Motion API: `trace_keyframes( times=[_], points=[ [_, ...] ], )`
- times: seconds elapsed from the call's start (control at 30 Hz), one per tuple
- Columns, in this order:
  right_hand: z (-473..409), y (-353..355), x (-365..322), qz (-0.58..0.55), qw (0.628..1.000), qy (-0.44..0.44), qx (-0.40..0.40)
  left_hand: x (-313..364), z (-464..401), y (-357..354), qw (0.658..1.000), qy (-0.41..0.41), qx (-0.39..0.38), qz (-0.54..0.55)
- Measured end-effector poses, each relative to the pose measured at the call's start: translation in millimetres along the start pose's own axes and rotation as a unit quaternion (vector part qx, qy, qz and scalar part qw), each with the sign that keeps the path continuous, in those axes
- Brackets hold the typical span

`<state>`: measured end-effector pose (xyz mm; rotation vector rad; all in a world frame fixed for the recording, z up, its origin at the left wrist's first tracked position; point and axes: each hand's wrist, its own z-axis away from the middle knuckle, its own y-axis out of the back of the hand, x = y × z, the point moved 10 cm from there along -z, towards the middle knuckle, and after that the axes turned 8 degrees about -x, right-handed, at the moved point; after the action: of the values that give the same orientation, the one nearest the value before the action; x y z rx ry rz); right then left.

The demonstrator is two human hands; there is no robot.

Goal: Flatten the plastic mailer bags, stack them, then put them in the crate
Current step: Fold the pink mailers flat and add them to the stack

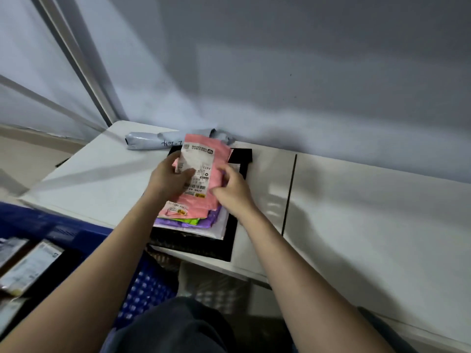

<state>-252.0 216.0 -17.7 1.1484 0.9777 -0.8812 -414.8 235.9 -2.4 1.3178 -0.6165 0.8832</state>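
Dim, cool indoor light, soft shadows across the white glossy tabletop (356, 200); faint glare patches there, motion blur throughout, wide-angle bending at the edges

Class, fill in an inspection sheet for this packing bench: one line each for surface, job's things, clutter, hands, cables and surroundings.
Surface: white table against a grey wall, with a dark seam across its top.
Job's things: pink mailer bag on top of a stack of bags with purple, green and white layers, lying on a black mat; blue crate below the table's near edge, to the left.
Clutter: crumpled grey mailer bag at the back by the wall, not yet flattened.
Hands: left hand and right hand each hold the pink bag by a side.
Cables: nothing seen.
Surroundings: labelled packages at lower left; window frame at upper left.
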Motion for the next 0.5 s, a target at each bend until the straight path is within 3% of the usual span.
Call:
trace_keyframes(
  times=[0.13,0.2,0.27,0.37,0.5],
  points=[
    [-0.6,-37.5,7.7,0.137,0.99,-0.013,-0.03,-33.3,-3.1,6.3,0.995,0.023,0.002,-0.102],
    [1.0,-39.2,3.2,0.273,0.962,0.007,-0.019,-40.8,-2.2,2.6,0.989,0.025,-0.006,-0.148],
    [0.2,-44.0,-4.1,0.354,0.934,0.049,-0.015,-31.4,-0.1,-0.6,0.985,-0.026,0.005,-0.168],
    [-4.4,-60.5,-7.3,0.361,0.926,0.101,-0.038,-7.6,1.4,-25.6,0.955,-0.159,-0.028,-0.249],
    [-8.8,-75.6,13.4,0.375,0.918,0.084,-0.098,-34.8,-4.4,-53.0,0.915,-0.141,-0.099,-0.365]
  ],
)
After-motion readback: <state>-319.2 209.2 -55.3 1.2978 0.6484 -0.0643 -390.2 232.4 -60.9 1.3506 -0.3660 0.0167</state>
